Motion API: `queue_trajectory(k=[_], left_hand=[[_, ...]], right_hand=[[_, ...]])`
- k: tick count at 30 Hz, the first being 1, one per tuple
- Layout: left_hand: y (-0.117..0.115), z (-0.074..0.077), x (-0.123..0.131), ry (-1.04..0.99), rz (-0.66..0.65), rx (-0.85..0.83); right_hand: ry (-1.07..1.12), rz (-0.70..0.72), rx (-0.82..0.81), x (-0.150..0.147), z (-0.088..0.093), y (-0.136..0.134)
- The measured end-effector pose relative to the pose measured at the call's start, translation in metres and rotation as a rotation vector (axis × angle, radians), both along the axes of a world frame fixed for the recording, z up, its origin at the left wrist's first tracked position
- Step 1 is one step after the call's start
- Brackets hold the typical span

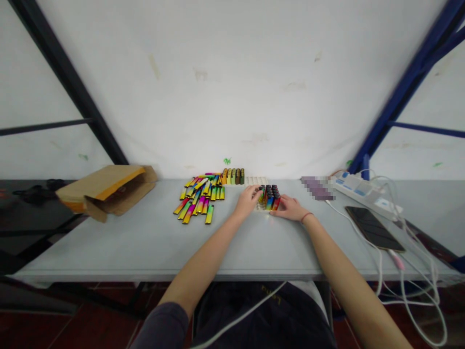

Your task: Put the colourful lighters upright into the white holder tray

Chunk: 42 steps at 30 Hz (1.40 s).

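The person's 2 hands meet at the near tray (260, 210), a pale holder on the table (218, 252). Upright sticks (269, 201) with dark tops, blue, orange and red on their sides, stand packed in its right part, while pale cells show at its left front. The left hand (249, 198) is at the tray's left side, fingers bent, tips at a dark-topped stick; whether they pinch it cannot be told. The right hand (290, 208), a thin red band (307, 216) at its wrist, is half curled around the tray's right end, thumb by the front edge and fingers beside the sticks; how firmly it grips cannot be told.

Left of the near tray lies a heap of loose sticks (198, 199), yellow, green, red and pink. Behind and left of the tray stands a block of upright sticks (233, 176), yellow to dark green; just behind the tray is 1 more pale tray (256, 180). Far left of it lies an open paper bag (109, 189). Well to its right are a blurred purple thing (317, 188), a white power strip (368, 195), a dark phone (374, 229) and white cables (380, 271).
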<state>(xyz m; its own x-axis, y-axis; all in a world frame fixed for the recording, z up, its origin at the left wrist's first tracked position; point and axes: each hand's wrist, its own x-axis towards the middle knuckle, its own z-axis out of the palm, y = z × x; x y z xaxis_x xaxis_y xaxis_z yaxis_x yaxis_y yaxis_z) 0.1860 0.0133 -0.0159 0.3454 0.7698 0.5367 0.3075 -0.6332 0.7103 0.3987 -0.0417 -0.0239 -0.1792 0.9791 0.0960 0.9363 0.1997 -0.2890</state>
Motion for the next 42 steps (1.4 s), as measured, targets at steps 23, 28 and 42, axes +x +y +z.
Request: queue_trajectory(k=[23,28,42], left_hand=[[-0.061,0.061,-0.095,1.015,0.525,-0.041],[-0.078,0.044,-0.124,1.084,0.588,-0.109],[-0.023,0.013,-0.079,0.288,0.219,-0.246]], right_hand=[[-0.002,-0.006,-0.038,-0.003,0.004,-0.002],[-0.006,0.003,-0.015,-0.002,0.003,-0.001],[0.0,0.007,-0.02,-0.002,0.004,-0.002]])
